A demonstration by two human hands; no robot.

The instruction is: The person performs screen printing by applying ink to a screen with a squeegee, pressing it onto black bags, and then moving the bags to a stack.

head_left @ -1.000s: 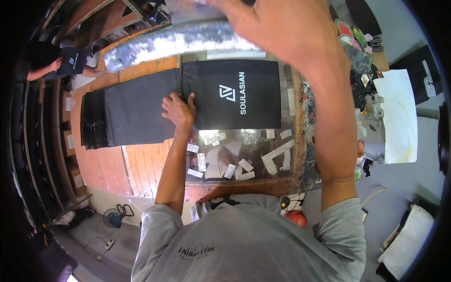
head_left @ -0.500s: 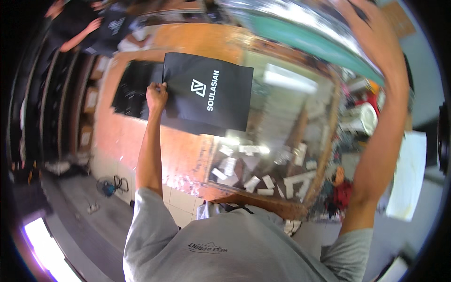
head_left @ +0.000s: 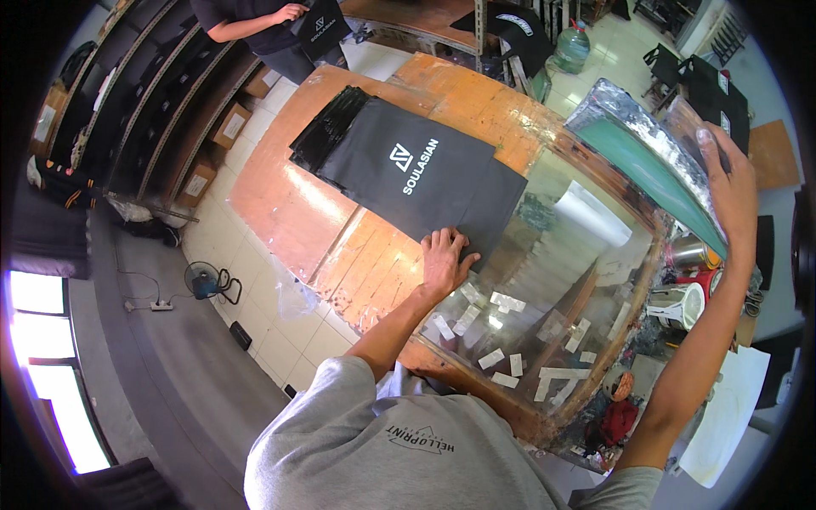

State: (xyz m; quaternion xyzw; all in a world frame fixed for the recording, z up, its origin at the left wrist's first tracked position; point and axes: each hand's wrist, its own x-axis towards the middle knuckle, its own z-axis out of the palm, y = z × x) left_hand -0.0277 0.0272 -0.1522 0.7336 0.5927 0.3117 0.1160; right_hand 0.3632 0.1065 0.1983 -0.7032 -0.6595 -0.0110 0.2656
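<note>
My left hand grips the near corner of a plain black bag that lies on the orange wooden table at the edge of a glass plate. Just beyond it, a black bag with a white logo rests on top of a stack of black bags. My right hand is raised at the right and holds a tilted printing screen with green mesh and a silver taped frame above the glass.
Several white tape strips are stuck on the glass. Paint pots and a cup crowd the right edge. Another person at the top holds a black bag. A fan stands on the floor, with shelves of boxes to the left.
My left hand carried the logo bag off the glass onto the stack at the left, then came back onto a plain bag. My right hand kept the screen lifted.
</note>
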